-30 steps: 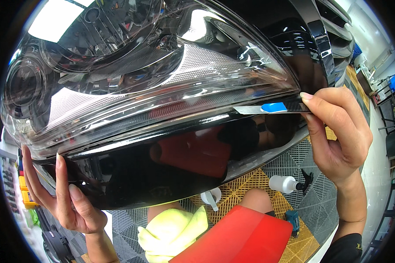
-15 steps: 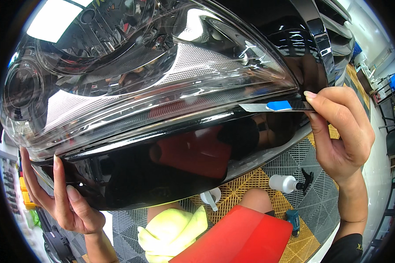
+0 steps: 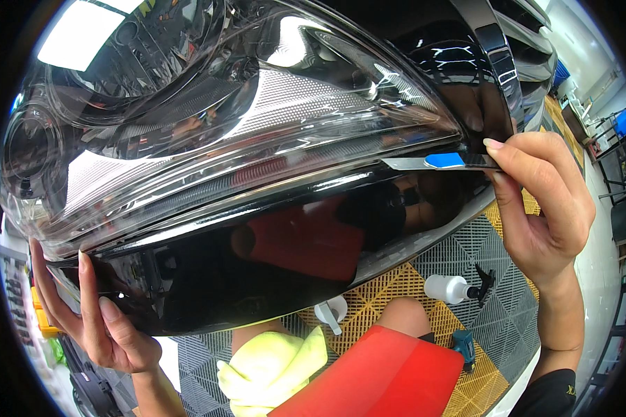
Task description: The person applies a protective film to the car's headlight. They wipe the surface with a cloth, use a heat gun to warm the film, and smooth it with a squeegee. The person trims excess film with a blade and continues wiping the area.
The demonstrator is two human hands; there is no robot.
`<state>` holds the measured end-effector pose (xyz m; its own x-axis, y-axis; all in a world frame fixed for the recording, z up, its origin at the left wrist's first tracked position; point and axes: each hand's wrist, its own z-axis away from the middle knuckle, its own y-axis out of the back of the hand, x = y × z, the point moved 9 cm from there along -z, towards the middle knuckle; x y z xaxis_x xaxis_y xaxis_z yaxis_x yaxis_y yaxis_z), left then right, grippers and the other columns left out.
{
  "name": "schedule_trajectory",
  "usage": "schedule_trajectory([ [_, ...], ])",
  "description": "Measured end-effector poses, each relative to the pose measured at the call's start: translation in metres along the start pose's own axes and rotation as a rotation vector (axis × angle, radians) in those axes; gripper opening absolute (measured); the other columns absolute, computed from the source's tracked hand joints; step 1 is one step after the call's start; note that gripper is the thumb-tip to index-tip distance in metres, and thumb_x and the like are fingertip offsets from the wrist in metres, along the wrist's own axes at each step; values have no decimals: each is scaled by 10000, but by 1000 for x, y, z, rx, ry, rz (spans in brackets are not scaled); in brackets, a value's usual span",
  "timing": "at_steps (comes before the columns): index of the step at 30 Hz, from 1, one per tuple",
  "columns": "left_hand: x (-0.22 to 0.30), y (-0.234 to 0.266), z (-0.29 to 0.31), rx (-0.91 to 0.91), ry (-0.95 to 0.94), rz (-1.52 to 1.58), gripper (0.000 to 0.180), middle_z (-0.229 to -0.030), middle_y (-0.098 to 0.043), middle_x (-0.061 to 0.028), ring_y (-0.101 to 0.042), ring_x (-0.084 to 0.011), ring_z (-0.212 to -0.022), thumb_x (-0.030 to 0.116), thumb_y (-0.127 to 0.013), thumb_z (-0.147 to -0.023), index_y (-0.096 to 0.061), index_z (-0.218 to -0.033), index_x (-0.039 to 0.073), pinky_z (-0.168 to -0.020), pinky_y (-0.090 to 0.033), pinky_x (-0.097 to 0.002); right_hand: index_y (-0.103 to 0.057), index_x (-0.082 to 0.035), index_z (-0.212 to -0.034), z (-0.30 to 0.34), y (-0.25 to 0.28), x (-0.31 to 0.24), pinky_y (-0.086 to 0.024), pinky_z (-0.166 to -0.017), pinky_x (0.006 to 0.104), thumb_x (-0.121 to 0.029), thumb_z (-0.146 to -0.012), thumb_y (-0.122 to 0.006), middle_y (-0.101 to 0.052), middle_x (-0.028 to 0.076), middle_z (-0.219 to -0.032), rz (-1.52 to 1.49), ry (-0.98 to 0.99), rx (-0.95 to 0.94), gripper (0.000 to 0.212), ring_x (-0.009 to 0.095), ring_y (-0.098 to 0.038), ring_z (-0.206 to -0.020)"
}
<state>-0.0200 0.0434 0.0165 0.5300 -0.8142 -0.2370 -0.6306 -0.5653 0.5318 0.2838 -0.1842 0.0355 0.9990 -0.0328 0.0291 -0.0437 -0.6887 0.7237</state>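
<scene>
A glossy black car front with its clear headlight (image 3: 209, 139) fills the view. The left hand (image 3: 90, 313) lies open and flat against the bumper's lower edge (image 3: 209, 299), steadying it. The right hand (image 3: 535, 201) pinches a thin blade with a blue tab (image 3: 438, 162), laid along the seam beside the headlight's outer corner. This looks like edge trimming; the next stroke calls for a shallow, steady pull along the seam.
</scene>
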Motion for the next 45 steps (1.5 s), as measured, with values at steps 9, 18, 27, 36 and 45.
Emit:
schedule_trajectory([
  [9, -1, 0, 2, -4, -10, 3, 488, -1628, -455, -193, -385, -370, -1535, 282, -422, -1019, -728, -1345, 85, -1275, -201, -615, -713, 62, -1104, 2, 3, 3, -524, -679, 287, 156, -819, -752, -679, 152, -943, 12, -5, 7, 303, 227, -650, -800],
  [18, -3, 1, 1, -13, -13, 3, 495, -1629, -455, -192, -375, -371, -1540, 282, -412, -1022, -725, -1351, 85, -1276, -194, -618, -716, 60, -1092, 3, 3, 5, -526, -669, 276, 166, -819, -750, -677, 147, -955, -6, -29, -17, 295, 214, -649, -801],
  [27, 1, 1, -2, -12, -30, -17, 480, -1617, -471, -193, -383, -377, -1531, 282, -425, -1030, -728, -1346, 85, -1281, -189, -593, -722, 61, -1092, 3, 5, 5, -553, -672, 273, 167, -817, -754, -679, 144, -969, -13, -27, -6, 297, 207, -668, -817],
  [36, 2, 1, -2, -16, -28, -3, 484, -1620, -463, -205, -383, -382, -1531, 280, -427, -1028, -721, -1352, 72, -1278, -206, -590, -726, 57, -1090, 3, 7, 7, -549, -665, 268, 164, -814, -760, -679, 142, -959, -6, -38, -9, 297, 201, -669, -813],
  [45, -1, 2, -1, -17, -35, -1, 488, -1620, -462, -208, -386, -390, -1529, 280, -425, -1026, -718, -1355, 70, -1274, -218, -590, -726, 56, -1084, 5, 9, 11, -552, -673, 265, 165, -815, -756, -684, 145, -963, -18, -60, -10, 292, 206, -677, -819],
])
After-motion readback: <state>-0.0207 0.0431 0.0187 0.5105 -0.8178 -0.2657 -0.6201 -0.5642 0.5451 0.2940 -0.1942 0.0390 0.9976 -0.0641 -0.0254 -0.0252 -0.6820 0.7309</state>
